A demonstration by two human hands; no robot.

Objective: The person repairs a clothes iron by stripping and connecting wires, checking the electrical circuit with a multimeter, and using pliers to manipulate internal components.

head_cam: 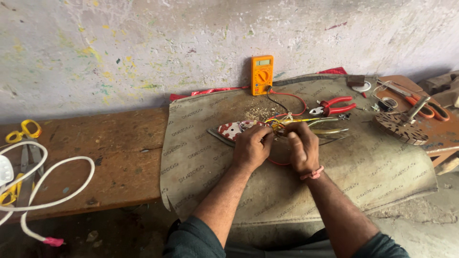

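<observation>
Both hands are pinched narrow at frame centre: left hand [252, 145] has fingertips closed on the rear of the iron soleplate [234, 130], right hand [301, 148] is curled tight on the wire bundle [287, 122] just beside it. I can't tell exactly which strand the right fingers hold; the knuckles hide it. The soleplate lies on the printed cloth [201, 162], long axis left to right, pointed tip toward frame left, wired end toward the hands. So the work point sits directly ahead of both grips, between them; the left hand is nearer the plate body, the right nearer the wires. Red lead runs up to the orange multimeter [262, 74] against the wall, upper centre. Red-handled pliers [334, 106] lie right of the wires, apart. White cord [43, 181] at far left, well apart.
</observation>
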